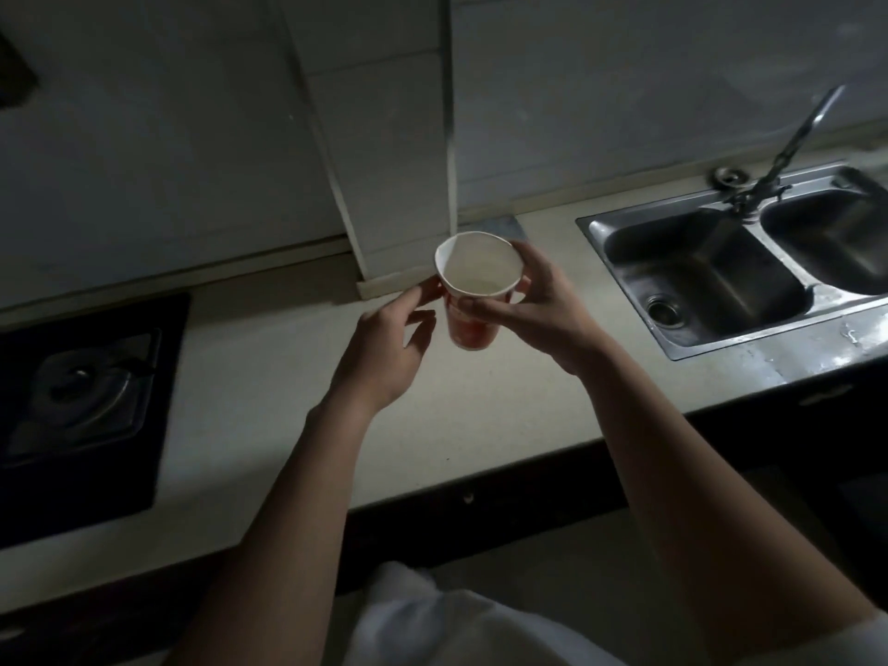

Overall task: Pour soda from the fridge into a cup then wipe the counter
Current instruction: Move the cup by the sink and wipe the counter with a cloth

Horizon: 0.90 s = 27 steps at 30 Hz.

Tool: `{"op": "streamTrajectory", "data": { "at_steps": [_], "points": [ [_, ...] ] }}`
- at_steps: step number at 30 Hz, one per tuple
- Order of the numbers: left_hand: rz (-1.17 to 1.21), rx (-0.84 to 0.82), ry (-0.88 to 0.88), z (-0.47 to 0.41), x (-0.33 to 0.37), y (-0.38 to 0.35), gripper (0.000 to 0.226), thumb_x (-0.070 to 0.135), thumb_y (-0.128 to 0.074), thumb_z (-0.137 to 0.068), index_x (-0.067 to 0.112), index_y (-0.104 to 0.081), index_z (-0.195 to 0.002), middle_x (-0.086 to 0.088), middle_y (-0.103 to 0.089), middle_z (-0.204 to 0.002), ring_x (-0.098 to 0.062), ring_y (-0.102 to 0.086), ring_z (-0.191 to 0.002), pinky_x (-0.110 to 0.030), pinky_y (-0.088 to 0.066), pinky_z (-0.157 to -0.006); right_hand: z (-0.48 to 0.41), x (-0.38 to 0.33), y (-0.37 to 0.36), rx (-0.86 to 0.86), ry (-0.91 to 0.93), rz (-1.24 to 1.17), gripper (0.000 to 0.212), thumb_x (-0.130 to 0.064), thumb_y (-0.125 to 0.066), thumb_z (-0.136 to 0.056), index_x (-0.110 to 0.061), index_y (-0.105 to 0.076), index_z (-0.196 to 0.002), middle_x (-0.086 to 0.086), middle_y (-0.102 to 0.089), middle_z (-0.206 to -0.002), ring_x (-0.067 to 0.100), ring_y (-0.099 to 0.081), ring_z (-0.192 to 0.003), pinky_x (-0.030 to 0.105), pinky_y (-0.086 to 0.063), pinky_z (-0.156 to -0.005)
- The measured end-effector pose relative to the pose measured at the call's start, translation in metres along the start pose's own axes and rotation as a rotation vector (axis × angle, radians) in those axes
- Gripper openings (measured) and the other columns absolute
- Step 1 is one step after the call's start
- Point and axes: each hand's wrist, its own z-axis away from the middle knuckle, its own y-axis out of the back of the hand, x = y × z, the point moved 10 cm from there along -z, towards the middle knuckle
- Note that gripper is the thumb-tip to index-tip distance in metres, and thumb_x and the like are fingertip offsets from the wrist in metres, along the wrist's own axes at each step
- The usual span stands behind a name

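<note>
A paper cup [473, 329] with a white inside and red print on its outside is held upright above the pale counter [288, 401]. Its rim looks slightly bent, and I see no liquid in it. My right hand [538, 305] grips the cup near the rim, thumb in front and fingers behind. My left hand [389, 343] is at the cup's left side, one fingertip touching the rim, the other fingers loosely spread. No soda container or cloth is in view.
A black gas hob [81, 401] is set into the counter at the left. A steel double sink [721, 281] with a tap [788, 146] lies at the right. A tiled wall column [399, 185] stands just behind the cup. The room is dim.
</note>
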Motion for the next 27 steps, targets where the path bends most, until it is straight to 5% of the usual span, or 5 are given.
{"op": "streamTrajectory", "data": {
  "at_steps": [6,15,27],
  "points": [
    [0.011,-0.09,-0.015,-0.037,0.025,-0.063,0.05,0.011,-0.058,-0.096,0.031,-0.048,-0.14,0.017,-0.058,-0.133,0.003,-0.058,-0.114,-0.02,-0.043,-0.099,0.003,0.036,0.066,0.072,-0.065,-0.006,0.087,-0.051,-0.084,-0.058,-0.022,-0.05,-0.133,-0.002,-0.057,-0.127,0.015,-0.057,-0.117,0.034,-0.056,-0.086],
    [0.106,-0.195,-0.064,-0.134,0.044,-0.171,0.042,0.011,-0.056,-0.093,0.027,-0.055,-0.133,0.016,-0.064,-0.126,-0.001,-0.06,-0.113,-0.027,-0.048,-0.098,-0.026,0.092,0.178,0.254,-0.166,0.126,0.084,-0.047,-0.088,-0.059,-0.021,-0.052,-0.13,-0.001,-0.061,-0.121,0.015,-0.06,-0.112,0.044,-0.056,-0.091],
    [0.026,-0.334,0.036,-0.214,0.039,-0.235,0.048,0.013,-0.052,-0.094,0.032,-0.047,-0.137,0.019,-0.056,-0.135,-0.003,-0.06,-0.113,-0.03,-0.049,-0.095,-0.101,0.145,0.242,0.167,-0.153,0.147,0.077,-0.028,-0.088,-0.069,-0.016,-0.049,-0.135,-0.002,-0.059,-0.122,0.008,-0.059,-0.109,0.025,-0.054,-0.088]
  ]
}}
